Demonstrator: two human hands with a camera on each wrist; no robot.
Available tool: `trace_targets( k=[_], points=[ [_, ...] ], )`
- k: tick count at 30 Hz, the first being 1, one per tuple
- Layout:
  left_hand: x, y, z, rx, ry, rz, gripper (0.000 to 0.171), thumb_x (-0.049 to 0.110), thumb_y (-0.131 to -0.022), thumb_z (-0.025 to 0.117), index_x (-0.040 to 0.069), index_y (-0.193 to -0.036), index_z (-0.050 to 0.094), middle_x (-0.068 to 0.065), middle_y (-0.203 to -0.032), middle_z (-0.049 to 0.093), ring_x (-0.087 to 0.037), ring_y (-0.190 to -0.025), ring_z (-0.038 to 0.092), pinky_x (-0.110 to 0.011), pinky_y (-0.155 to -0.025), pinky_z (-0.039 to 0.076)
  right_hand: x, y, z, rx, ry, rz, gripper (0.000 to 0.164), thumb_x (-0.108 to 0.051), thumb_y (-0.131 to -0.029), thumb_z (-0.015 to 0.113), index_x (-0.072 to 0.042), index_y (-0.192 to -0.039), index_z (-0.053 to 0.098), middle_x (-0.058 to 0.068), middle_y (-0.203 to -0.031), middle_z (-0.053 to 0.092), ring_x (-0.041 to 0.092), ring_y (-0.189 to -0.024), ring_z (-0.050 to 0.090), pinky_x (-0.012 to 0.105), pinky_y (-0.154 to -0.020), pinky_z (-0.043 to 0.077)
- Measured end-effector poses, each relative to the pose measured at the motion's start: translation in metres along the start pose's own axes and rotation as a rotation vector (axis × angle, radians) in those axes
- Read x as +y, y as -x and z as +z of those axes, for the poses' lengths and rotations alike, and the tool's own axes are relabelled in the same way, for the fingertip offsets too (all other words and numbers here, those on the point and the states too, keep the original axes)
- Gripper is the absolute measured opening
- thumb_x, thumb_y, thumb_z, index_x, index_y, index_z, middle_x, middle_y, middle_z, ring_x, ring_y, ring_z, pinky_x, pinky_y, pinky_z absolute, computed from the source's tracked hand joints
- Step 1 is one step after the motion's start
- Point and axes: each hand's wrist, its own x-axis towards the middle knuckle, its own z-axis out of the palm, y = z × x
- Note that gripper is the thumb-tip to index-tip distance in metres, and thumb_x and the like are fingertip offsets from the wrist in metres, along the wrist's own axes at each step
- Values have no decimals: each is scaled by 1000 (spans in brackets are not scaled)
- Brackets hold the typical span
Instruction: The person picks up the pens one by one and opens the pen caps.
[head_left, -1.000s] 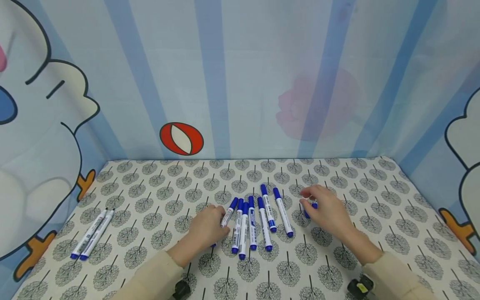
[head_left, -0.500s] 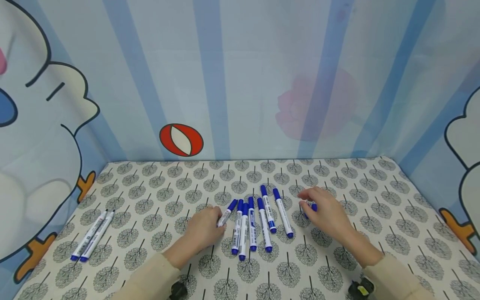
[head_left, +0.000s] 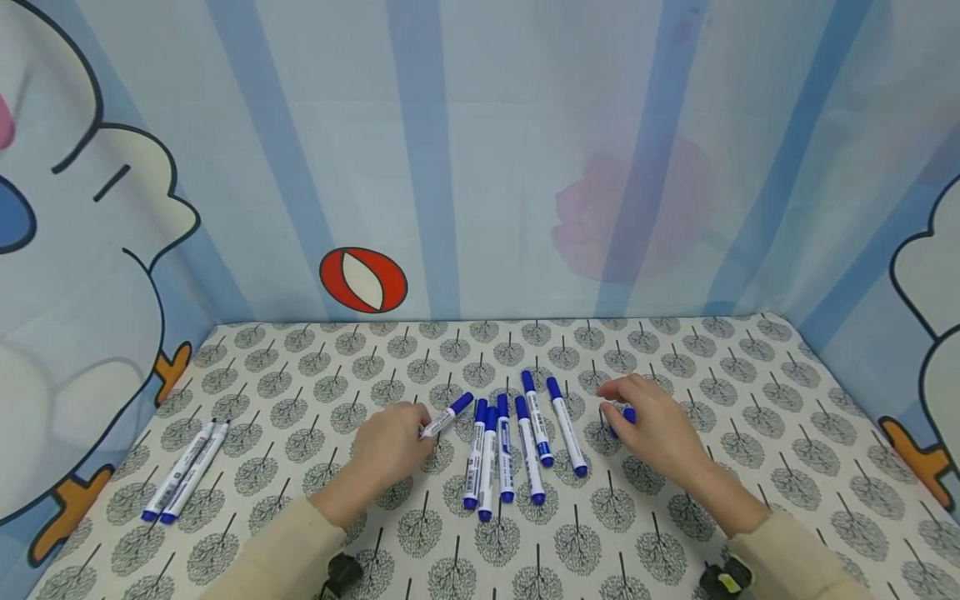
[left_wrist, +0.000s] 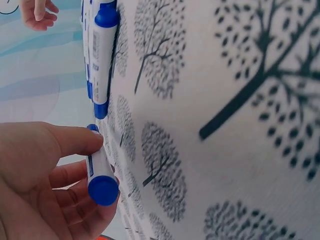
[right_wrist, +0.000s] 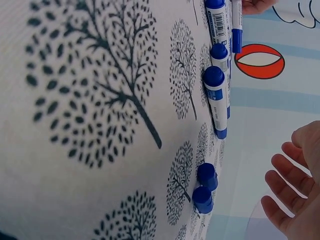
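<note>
In the head view my left hand (head_left: pixel 392 442) pinches a white whiteboard marker (head_left: pixel 448 416) with a blue cap, left of the group. The left wrist view shows the thumb on one side of that marker (left_wrist: pixel 101 167) and fingers on the other, its blue end toward the camera. Several capped markers (head_left: pixel 504 454) lie side by side on the cloth at the middle. My right hand (head_left: pixel 656 423), fingers loosely bent and holding nothing, hovers by two loose blue caps, partly hidden in the head view. The right wrist view shows one cap (right_wrist: pixel 206 176) beside another cap (right_wrist: pixel 202 200).
Two uncapped markers (head_left: pixel 186 468) with dark tips lie together at the left of the table. The tree-print cloth (head_left: pixel 577 542) covers the table. A printed curtain (head_left: pixel 495 167) stands behind and at both sides.
My left hand has drawn its marker left, away from the group, and the marker now leans more sideways. The right hand shifted slightly left at first, then stayed by the caps.
</note>
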Motion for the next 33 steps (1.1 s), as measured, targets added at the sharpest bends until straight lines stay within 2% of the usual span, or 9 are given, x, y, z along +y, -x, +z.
trace_targets(
  k=[6,13,22,29,33],
  points=[
    [2,-1,-8,52,-10,11,17,17,-78,66,11,-95,67,1,-69,59,-11,-45,45,-23,-36,35,-1,0,1,-6,4,-17,17,-12,-82,66,-9,-99,64,2,-90,63,17,-82,59,33,-68,50],
    [5,-3,-14,67,6,27,21,17,-80,64,14,-101,67,2,-71,59,-10,-46,44,-22,-34,34,-2,-1,3,1,9,-32,18,-14,-82,67,-10,-99,65,1,-91,63,17,-81,59,33,-68,50],
    [12,-7,-18,113,-18,96,21,20,-81,65,18,-102,69,0,-92,67,-9,-55,47,-22,-37,35,-5,-3,5,-4,15,-54,18,-13,-81,67,-9,-98,65,2,-93,64,17,-80,58,32,-67,49],
    [19,-12,-18,121,-29,162,25,20,-79,70,17,-105,68,0,-97,67,-11,-71,59,-22,-52,44,-9,-5,5,-28,0,-51,19,-14,-82,67,-9,-100,64,2,-95,64,18,-84,59,33,-72,50],
    [22,-12,-20,107,-13,178,27,20,-78,72,16,-105,68,1,-94,67,-11,-74,59,-22,-56,46,-12,-7,7,-27,-18,-65,19,-14,-81,67,-9,-99,65,2,-95,65,17,-84,59,34,-72,50]
  ],
)
